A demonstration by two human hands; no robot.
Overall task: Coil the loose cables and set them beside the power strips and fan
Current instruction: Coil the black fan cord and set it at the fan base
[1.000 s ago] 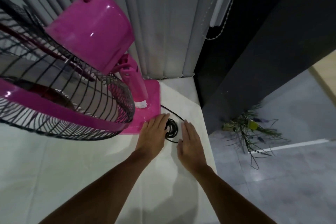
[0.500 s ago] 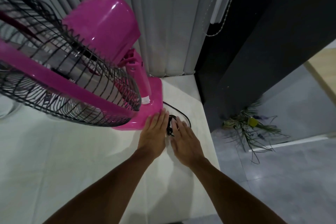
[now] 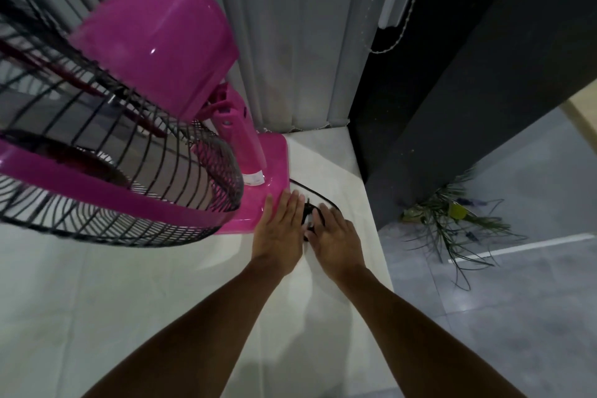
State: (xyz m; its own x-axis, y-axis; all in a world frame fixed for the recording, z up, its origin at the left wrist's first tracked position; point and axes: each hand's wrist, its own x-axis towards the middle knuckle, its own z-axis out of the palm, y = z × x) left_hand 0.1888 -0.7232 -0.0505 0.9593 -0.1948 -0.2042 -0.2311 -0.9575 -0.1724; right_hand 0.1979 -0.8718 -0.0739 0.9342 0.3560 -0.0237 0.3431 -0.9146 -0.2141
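Both hands flat, fingers extended, palms down on worktop. Left hand and right hand flank black cable, bunched just right of fan base.

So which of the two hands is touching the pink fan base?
The left hand: its fingers lie over the corner of the fan base. The right hand rests on the black cable, off the base.
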